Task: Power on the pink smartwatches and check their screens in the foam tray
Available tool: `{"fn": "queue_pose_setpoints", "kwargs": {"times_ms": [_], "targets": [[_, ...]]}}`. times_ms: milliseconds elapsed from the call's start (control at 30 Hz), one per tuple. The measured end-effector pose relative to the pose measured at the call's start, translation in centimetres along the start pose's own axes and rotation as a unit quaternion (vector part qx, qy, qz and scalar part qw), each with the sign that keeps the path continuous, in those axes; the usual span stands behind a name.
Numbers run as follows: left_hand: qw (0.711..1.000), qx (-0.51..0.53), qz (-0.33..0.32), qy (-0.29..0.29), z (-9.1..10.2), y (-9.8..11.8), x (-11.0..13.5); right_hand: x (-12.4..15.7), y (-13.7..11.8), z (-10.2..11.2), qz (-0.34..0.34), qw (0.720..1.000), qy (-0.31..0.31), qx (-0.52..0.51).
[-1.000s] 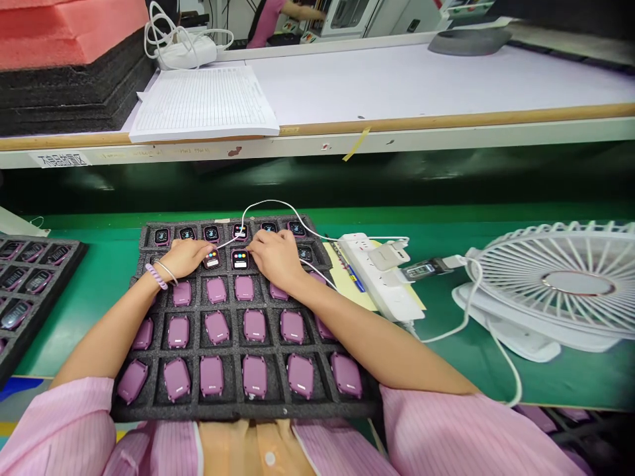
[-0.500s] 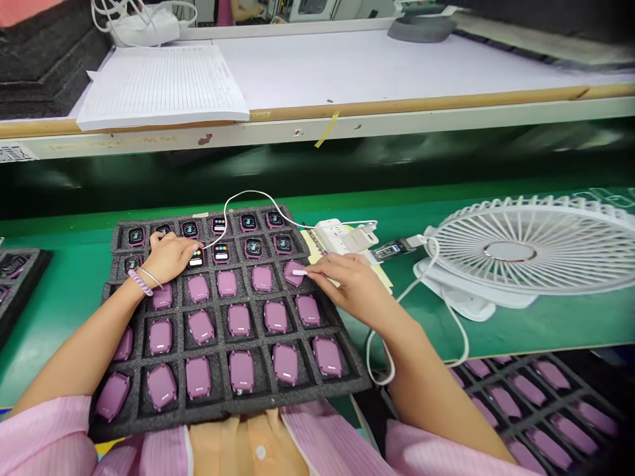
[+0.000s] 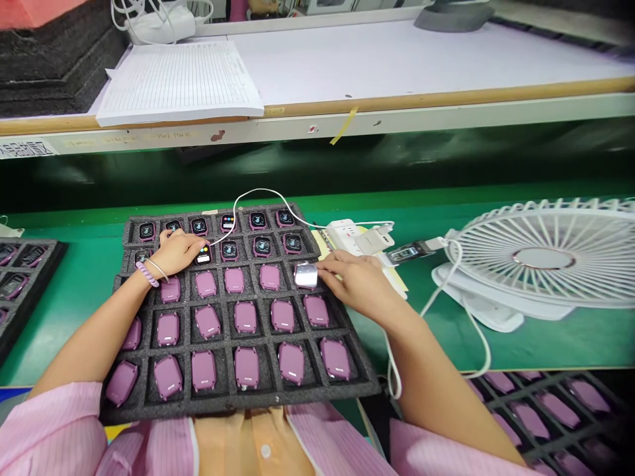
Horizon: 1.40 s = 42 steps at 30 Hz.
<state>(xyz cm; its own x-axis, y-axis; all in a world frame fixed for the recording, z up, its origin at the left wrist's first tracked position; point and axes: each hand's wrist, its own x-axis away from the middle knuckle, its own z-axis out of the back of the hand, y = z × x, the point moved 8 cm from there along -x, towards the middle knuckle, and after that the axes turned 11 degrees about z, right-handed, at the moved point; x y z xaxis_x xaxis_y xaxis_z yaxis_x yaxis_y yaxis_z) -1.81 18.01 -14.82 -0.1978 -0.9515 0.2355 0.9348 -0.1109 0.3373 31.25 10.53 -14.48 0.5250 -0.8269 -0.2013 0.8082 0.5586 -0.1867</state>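
Note:
A black foam tray (image 3: 238,400) lies in front of me with several purple watch bodies in its pockets. The two far rows show lit screens, the nearer rows lie face down. My left hand (image 3: 176,252) rests curled on the second row, fingers on a watch with a lit screen (image 3: 203,254) that a white cable (image 3: 262,195) runs to. My right hand (image 3: 354,277) pinches a purple watch (image 3: 306,276) at the right end of the third row, tilting it up out of its pocket.
A white power strip (image 3: 347,236) with plugs lies right of the tray. A white fan (image 3: 546,254) lies flat further right. Another foam tray (image 3: 20,264) sits at the left, one more (image 3: 540,396) at lower right. A lined paper pad (image 3: 181,79) lies on the shelf above.
My right hand left the second-row watches, moved right to the end of the third row, and now lifts the watch there on edge. My left hand stayed put.

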Motion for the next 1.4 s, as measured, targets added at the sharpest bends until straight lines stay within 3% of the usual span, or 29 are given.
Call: {"fn": "queue_pose_setpoints", "kwargs": {"times_ms": [167,233,300,367,467,533,567,633,733,800,900,1033,1133,1233,1300,1400], "targets": [[0.999,0.021,0.026,0.000,0.5,0.0,-0.3,-1.4,0.7,-1.6,0.012,1.000,-0.012,-0.002],[0.998,0.033,0.052,0.026,1.3,0.0,-0.2,-1.5,0.6,-1.6,0.017,1.000,-0.013,-0.007],[0.991,0.069,0.069,0.088,3.3,-0.2,0.3,-1.4,0.6,-1.5,0.016,1.000,-0.016,-0.005],[0.973,0.125,0.053,0.186,6.4,-0.8,2.0,-1.2,0.6,-1.4,0.011,1.000,-0.016,-0.003],[0.913,0.211,0.029,0.347,11.5,-3.4,6.6,-1.1,0.7,-1.5,0.016,1.000,-0.008,-0.006],[0.890,0.243,0.032,0.384,13.1,-5.6,9.7,-0.9,0.7,-1.6,0.027,1.000,0.005,-0.002],[0.896,0.240,0.033,0.372,13.1,-6.5,11.0,-0.8,0.7,-1.7,0.034,0.999,0.012,0.002],[0.935,0.198,0.036,0.292,11.7,-7.7,12.5,-0.7,0.9,-2.0,0.051,0.998,0.028,0.007],[0.983,0.114,0.042,0.139,7.3,-9.0,13.7,-0.8,1.0,-2.2,0.073,0.997,0.040,0.001],[0.993,0.071,0.040,0.083,4.9,-9.6,14.3,-1.0,0.9,-2.1,0.075,0.997,0.033,0.002],[0.996,-0.016,0.029,0.079,3.2,-9.3,14.8,-1.3,0.4,-1.6,0.068,0.998,0.002,0.010],[0.973,-0.192,-0.011,0.128,3.3,-7.1,15.0,-1.7,-0.3,-1.0,0.060,0.997,-0.035,0.024],[0.955,-0.261,-0.040,0.137,3.7,-5.6,14.6,-1.9,-0.5,-0.8,0.050,0.997,-0.040,0.039],[0.972,-0.206,-0.013,0.113,4.6,-6.0,13.6,-1.9,-0.6,-0.8,0.037,0.998,-0.032,0.047],[0.989,-0.101,0.064,0.082,5.6,-7.8,12.8,-1.9,-0.6,-0.7,0.029,0.998,-0.022,0.055],[0.985,0.059,0.159,0.014,5.9,-10.3,12.1,-1.7,-0.5,0.1,0.003,0.996,0.013,0.093]]}}
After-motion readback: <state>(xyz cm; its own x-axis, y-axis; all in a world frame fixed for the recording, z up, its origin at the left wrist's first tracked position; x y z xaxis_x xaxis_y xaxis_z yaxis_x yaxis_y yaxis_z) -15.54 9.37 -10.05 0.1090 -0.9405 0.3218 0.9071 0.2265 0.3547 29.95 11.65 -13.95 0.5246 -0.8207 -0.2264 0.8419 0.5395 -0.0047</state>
